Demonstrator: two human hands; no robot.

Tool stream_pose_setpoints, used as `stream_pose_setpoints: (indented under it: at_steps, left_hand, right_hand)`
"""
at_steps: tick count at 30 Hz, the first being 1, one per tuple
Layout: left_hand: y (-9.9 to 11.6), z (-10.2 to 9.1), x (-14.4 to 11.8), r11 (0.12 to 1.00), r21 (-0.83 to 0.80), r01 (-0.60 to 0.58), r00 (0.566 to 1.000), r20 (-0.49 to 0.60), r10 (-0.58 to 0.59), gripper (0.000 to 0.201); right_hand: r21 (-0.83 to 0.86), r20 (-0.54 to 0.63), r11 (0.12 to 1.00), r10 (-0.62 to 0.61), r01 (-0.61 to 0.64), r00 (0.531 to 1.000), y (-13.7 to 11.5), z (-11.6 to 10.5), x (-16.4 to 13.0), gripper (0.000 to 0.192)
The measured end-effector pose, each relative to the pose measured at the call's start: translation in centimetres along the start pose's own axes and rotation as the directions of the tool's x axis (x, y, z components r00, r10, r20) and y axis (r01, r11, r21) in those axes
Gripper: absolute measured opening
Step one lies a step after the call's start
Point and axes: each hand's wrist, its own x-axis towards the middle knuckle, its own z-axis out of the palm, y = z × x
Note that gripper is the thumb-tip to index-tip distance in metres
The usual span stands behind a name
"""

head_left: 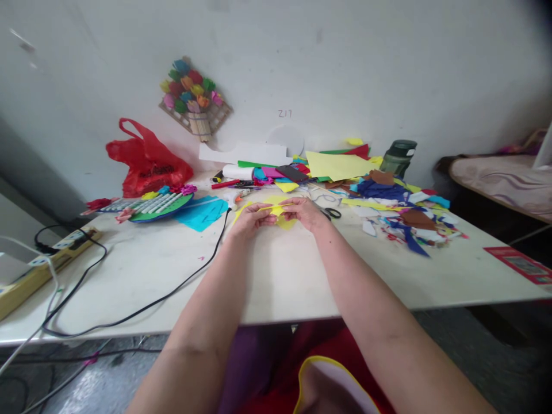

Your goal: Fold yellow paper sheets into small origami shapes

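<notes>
Between both hands is a small piece of yellow paper [278,209], pinched from either side above the table. My left hand [254,219] is closed on its left end, and my right hand [304,213] is closed on its right end. More yellow paper [286,223] lies flat just beneath and behind them. Left of the hands a glue gun [233,199] with an orange tip rests on the table. Black-handled scissors [332,213] lie just right of my right hand.
A black cord [181,282] runs across the table to a power strip [64,253]. Blue sheets [202,214], a decorated round board [161,208] and a red bag [146,158] stand left. Paper scraps [416,218] and a green bottle [399,158] are right.
</notes>
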Motion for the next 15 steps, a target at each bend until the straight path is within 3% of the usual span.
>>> stream_pose_setpoints:
  at_steps: [15]
  left_hand:
    - [0.31,0.29,-0.28,0.996,-0.085,-0.022,1.000,0.006,0.023,0.018]
  right_hand:
    - [0.048,0.087,0.997,-0.065,0.060,0.994,0.14,-0.40,0.04,0.023]
